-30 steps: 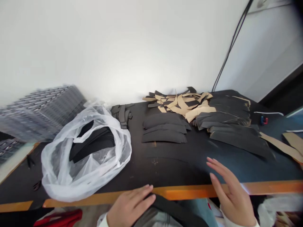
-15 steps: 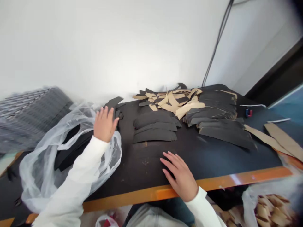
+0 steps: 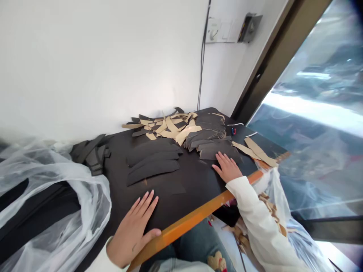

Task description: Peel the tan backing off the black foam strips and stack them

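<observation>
My left hand (image 3: 134, 230) lies with fingers stretched out over the black tabletop, its thumb by the orange front edge. Just beyond its fingertips a thin dark strip (image 3: 178, 189) is barely distinguishable from the table. Farther back, several curved black strips (image 3: 154, 170) overlap in a row. My right hand (image 3: 227, 168) is also open, fingers spread, with its fingertips at the near end of a fanned stack of black strips (image 3: 210, 151). Whether it presses on the lowest strip I cannot tell.
Tan and black offcuts (image 3: 170, 126) are heaped against the wall. A clear plastic bag (image 3: 93, 189) with black material stands at left, beside black pieces (image 3: 95, 153). Tan strips (image 3: 259, 151) and a small red-blue object (image 3: 233, 131) lie at right, near a glass panel (image 3: 312, 151).
The view has turned to the right. My left hand has come away from beside the plastic bag to the table's front; my right hand has moved right to the fanned black stack.
</observation>
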### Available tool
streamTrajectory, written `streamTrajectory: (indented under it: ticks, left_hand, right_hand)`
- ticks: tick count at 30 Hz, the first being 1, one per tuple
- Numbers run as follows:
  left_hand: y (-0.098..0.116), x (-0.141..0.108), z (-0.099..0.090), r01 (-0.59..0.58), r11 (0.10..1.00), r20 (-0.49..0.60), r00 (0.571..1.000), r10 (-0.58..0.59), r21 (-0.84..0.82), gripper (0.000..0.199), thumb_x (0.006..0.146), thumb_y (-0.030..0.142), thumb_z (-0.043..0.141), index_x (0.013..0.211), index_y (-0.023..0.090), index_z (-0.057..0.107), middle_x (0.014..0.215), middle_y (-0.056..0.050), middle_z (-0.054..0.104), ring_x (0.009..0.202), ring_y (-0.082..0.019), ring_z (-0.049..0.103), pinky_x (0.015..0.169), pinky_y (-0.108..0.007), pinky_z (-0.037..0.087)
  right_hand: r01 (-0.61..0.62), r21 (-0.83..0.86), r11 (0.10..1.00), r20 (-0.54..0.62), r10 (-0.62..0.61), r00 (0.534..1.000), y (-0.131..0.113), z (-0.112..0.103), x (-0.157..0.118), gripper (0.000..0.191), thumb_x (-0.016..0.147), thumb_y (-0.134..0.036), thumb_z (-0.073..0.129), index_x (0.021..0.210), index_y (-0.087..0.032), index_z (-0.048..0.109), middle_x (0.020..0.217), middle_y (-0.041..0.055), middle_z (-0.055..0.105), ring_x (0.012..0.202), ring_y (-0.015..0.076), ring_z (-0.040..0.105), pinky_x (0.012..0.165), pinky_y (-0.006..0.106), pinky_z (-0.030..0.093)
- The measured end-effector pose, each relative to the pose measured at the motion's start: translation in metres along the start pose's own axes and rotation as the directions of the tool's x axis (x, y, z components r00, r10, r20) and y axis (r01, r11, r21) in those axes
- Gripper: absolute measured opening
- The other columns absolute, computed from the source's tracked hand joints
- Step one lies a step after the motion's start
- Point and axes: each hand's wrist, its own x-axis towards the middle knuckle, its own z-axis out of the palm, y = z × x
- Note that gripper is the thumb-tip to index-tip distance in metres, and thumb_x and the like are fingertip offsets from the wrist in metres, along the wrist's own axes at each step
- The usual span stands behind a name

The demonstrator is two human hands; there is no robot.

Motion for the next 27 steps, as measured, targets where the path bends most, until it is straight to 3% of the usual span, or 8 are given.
streamTrajectory:
  ticks: [7, 11, 14, 16, 18, 22, 24, 27]
  left_hand:
    - [0.009, -0.005, 0.005, 0.026, 0.999, -0.026, 0.999, -0.027, -0.033, 0.077, 0.092, 0.058, 0.047, 0.154, 0.023, 0.018, 0.154, -0.011, 0.035, 0.139, -0.029, 0.039, 0.107, -0.047, 0.043]
    - [0.025, 0.000, -0.006, 0.059, 0.989, -0.087, 0.994, -0.071, -0.132, 0.058, 0.094, 0.050, 0.048, 0.144, 0.023, 0.041, 0.151, -0.010, 0.041, 0.138, -0.029, 0.040, 0.111, -0.050, 0.038]
    - [0.050, 0.001, -0.019, 0.102, 0.922, -0.146, 0.975, -0.167, -0.374, 0.033, 0.096, 0.038, 0.048, 0.123, 0.026, 0.062, 0.136, -0.007, 0.058, 0.127, -0.026, 0.053, 0.107, -0.046, 0.043]
    - [0.070, 0.002, -0.026, 0.173, 0.772, -0.124, 0.943, -0.310, -0.612, 0.025, 0.096, 0.034, 0.048, 0.103, 0.024, 0.069, 0.114, -0.008, 0.068, 0.108, -0.023, 0.063, 0.095, -0.038, 0.051]
    - [0.087, 0.003, -0.029, 0.273, 0.507, 0.022, 0.894, -0.447, -0.817, 0.026, 0.094, 0.037, 0.050, 0.089, 0.021, 0.069, 0.094, -0.007, 0.069, 0.087, -0.019, 0.066, 0.077, -0.030, 0.054]
    - [0.104, 0.012, -0.027, 0.387, -0.043, 0.365, 0.819, -0.444, -0.921, 0.034, 0.085, 0.050, 0.060, 0.089, 0.016, 0.068, 0.079, -0.005, 0.067, 0.067, -0.014, 0.061, 0.056, -0.022, 0.051]
    - [0.105, 0.017, -0.024, 0.382, -0.174, 0.420, 0.814, -0.401, -0.908, 0.038, 0.080, 0.052, 0.065, 0.086, 0.015, 0.066, 0.070, -0.002, 0.064, 0.060, -0.012, 0.057, 0.052, -0.021, 0.048]
    - [0.102, 0.019, -0.022, 0.370, -0.215, 0.427, 0.811, -0.399, -0.904, 0.039, 0.077, 0.053, 0.068, 0.077, 0.015, 0.060, 0.059, 0.002, 0.055, 0.055, -0.010, 0.052, 0.050, -0.020, 0.045]
  right_hand:
    - [0.092, 0.044, 0.995, 0.001, -0.092, 0.996, -0.015, -0.034, -0.059, 0.038, 0.095, -0.044, 0.045, 0.117, -0.021, 0.066, 0.122, 0.0099, 0.067, 0.108, 0.0248, 0.064, 0.099, 0.049, 0.047]
    - [0.266, 0.182, 0.947, 0.018, -0.273, 0.962, -0.025, -0.059, -0.088, 0.044, 0.086, -0.053, 0.059, 0.117, -0.022, 0.068, 0.115, 0.0112, 0.069, 0.103, 0.0255, 0.065, 0.093, 0.046, 0.051]
    - [0.358, 0.265, 0.895, -0.015, -0.368, 0.930, -0.039, -0.073, -0.106, 0.041, 0.085, -0.049, 0.063, 0.116, -0.024, 0.069, 0.114, 0.0102, 0.070, 0.102, 0.0239, 0.064, 0.089, 0.042, 0.054]
    - [0.373, 0.277, 0.885, -0.097, -0.361, 0.928, -0.053, -0.082, -0.117, 0.025, 0.090, -0.034, 0.060, 0.110, -0.026, 0.072, 0.104, 0.0062, 0.073, 0.093, 0.0190, 0.066, 0.084, 0.036, 0.055]
    - [0.375, 0.276, 0.885, -0.209, -0.325, 0.922, -0.071, -0.090, -0.125, 0.023, 0.090, -0.022, 0.058, 0.106, -0.029, 0.074, 0.096, 0.0030, 0.074, 0.086, 0.0155, 0.066, 0.079, 0.031, 0.054]
    - [0.397, 0.225, 0.890, -0.401, -0.287, 0.870, -0.106, -0.103, -0.131, 0.029, 0.086, -0.015, 0.061, 0.106, -0.034, 0.074, 0.092, -0.0008, 0.075, 0.083, 0.0157, 0.065, 0.079, 0.031, 0.053]
    - [0.423, 0.193, 0.885, -0.442, -0.306, 0.843, -0.117, -0.106, -0.127, 0.033, 0.085, -0.013, 0.061, 0.105, -0.037, 0.073, 0.092, -0.0027, 0.075, 0.082, 0.0160, 0.064, 0.080, 0.032, 0.053]
    - [0.445, 0.166, 0.880, -0.471, -0.325, 0.820, -0.127, -0.108, -0.116, 0.033, 0.083, -0.012, 0.064, 0.105, -0.036, 0.073, 0.091, -0.0029, 0.074, 0.083, 0.0164, 0.062, 0.081, 0.032, 0.051]
